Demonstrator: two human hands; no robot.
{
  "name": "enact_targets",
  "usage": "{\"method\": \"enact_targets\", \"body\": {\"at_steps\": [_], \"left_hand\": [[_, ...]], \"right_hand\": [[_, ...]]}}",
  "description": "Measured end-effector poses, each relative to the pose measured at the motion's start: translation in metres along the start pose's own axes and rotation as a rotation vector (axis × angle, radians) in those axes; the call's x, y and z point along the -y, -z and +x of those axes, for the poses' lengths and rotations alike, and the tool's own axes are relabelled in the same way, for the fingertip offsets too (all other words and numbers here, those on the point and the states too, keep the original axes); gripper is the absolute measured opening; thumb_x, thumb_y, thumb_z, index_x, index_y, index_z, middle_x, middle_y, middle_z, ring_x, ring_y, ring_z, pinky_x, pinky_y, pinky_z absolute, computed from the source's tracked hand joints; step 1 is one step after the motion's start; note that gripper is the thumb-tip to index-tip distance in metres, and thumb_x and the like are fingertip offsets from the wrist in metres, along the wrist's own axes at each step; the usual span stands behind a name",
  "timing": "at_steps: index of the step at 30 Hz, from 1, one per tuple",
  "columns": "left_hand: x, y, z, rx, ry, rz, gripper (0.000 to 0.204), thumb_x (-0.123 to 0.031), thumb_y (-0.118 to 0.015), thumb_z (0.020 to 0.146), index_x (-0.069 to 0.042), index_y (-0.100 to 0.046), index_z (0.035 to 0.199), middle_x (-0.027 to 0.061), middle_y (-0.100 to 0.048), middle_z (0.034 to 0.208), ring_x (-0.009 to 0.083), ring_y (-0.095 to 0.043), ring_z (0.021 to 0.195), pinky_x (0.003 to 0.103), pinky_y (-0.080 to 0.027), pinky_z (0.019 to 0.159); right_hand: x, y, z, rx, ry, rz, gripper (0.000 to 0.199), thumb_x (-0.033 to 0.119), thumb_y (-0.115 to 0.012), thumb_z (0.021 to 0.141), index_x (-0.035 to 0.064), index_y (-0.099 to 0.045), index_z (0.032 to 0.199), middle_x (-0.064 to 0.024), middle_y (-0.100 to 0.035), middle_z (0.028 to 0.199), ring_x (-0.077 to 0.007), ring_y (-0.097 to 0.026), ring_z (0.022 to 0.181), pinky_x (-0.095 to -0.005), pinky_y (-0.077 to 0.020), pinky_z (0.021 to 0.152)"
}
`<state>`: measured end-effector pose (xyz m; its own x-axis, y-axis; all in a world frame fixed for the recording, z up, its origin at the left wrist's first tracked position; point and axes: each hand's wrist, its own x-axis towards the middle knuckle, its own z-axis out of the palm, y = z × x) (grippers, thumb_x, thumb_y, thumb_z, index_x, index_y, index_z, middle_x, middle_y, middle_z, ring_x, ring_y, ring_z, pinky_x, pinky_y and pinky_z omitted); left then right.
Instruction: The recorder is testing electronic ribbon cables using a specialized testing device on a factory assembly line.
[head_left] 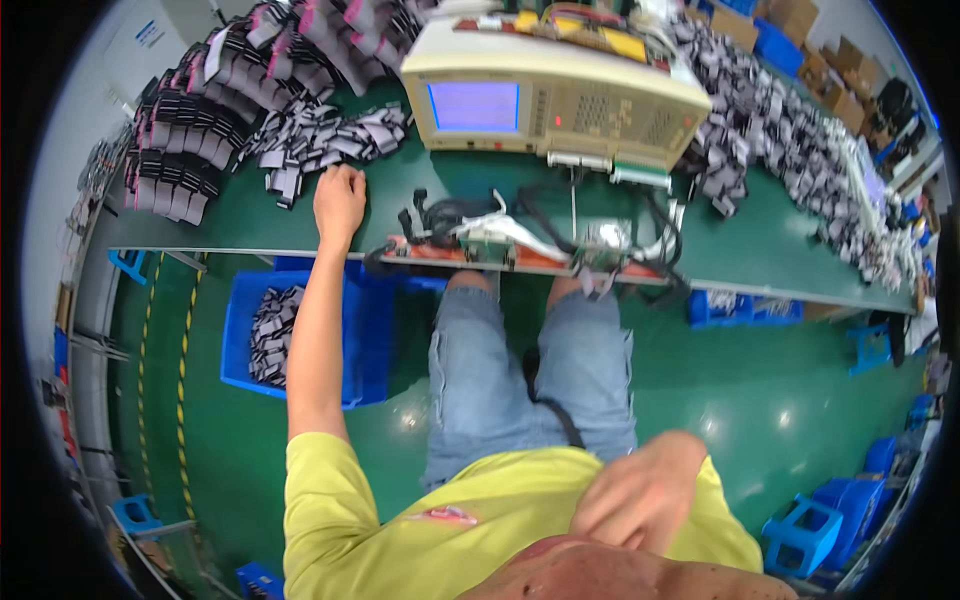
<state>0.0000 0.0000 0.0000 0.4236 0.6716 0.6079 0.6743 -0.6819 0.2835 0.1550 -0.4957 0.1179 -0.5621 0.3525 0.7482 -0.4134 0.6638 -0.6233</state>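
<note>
**My left hand (340, 207) is meeting the loose heap (330, 140) of small pieces**

In the upper left of the frame, my left hand is lying over the green table (740, 245), its fingertips sitting at the near edge of the heap. The fingers are bending partway inward, close together; I cannot tell whether they are gripping a piece. The small pale-and-black pieces are lying jumbled just beyond them.

In the lower right of centre, my right hand (640, 490) is hovering before my yellow-green shirt (420, 530), near my chin. It is blurring; its fingers are curling loosely, and I cannot tell whether they are holding anything or touching the cloth.

Layered rows (185, 165) of similar pieces are standing at the far upper left. At top centre, a beige instrument (610, 115) is showing a lit, pale violet screen (475, 106). Just below it in the frame, dark and white cables (515, 235) are tangling along the table's near edge. Another big heap (775, 145) is spreading across the upper right. Left of centre, below the table edge, a blue bin (237, 335) is holding more pieces, partly hiding behind my left forearm.
</note>
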Motion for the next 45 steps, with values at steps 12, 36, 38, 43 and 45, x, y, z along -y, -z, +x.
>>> {"method": "enact_targets", "body": {"at_steps": [12,36,38,43,45], "left_hand": [[-0.017,-0.004,0.005,-0.058,-0.03,-0.016,0.017,-0.02,-0.07,0.094,-0.004,-0.068,0.088,0.0143,-0.066,0.093,0.0371,-0.064,0.094,0.05,-0.053,0.081],[0.09,-0.019,0.036,0.118,-0.197,0.227,0.042,-0.047,-0.063,0.1,-0.008,-0.079,0.101,0.0164,-0.077,0.093,0.0369,-0.074,0.086,0.047,-0.056,0.075],[0.063,-0.029,0.038,0.118,-0.215,0.229,0.04,-0.047,-0.064,0.099,-0.01,-0.079,0.1,0.0149,-0.078,0.093,0.0356,-0.075,0.086,0.047,-0.056,0.075],[0.072,-0.033,0.051,0.123,-0.171,0.226,0.04,-0.048,-0.064,0.098,-0.012,-0.08,0.101,0.0116,-0.079,0.093,0.0339,-0.075,0.086,0.046,-0.057,0.076],[0.069,-0.04,0.051,0.113,-0.21,0.235,0.04,-0.049,-0.064,0.098,-0.012,-0.08,0.102,0.0112,-0.079,0.094,0.0343,-0.075,0.087,0.045,-0.057,0.077]], "right_hand": [[0.024,-0.023,-0.024,0.057,-0.043,0.383,0.027,0.023,-0.055,0.107,0.0008,-0.066,0.097,-0.0192,-0.061,0.097,-0.0439,-0.061,0.086,-0.0578,-0.0518,0.085],[-0.039,-0.059,0.025,-1.316,0.575,0.057,0.02,0.014,-0.069,0.102,0.0009,-0.054,0.102,-0.0137,-0.057,0.089,-0.0244,-0.056,0.058,-0.0433,-0.0632,0.067],[-0.048,-0.079,0.036,-1.389,0.595,0.059,0.019,0.013,-0.068,0.102,0.0011,-0.054,0.101,-0.0136,-0.057,0.088,-0.0245,-0.056,0.059,-0.0429,-0.0628,0.066],[-0.045,-0.08,0.029,-1.407,0.56,0.019,0.017,0.011,-0.068,0.101,0.0018,-0.054,0.097,-0.0134,-0.058,0.087,-0.0248,-0.056,0.059,-0.0418,-0.0617,0.064],[-0.038,-0.078,0.026,-1.399,0.534,-0.016,0.017,0.011,-0.067,0.1,0.0021,-0.053,0.096,-0.0133,-0.059,0.087,-0.0249,-0.056,0.059,-0.0414,-0.0613,0.064]]}}
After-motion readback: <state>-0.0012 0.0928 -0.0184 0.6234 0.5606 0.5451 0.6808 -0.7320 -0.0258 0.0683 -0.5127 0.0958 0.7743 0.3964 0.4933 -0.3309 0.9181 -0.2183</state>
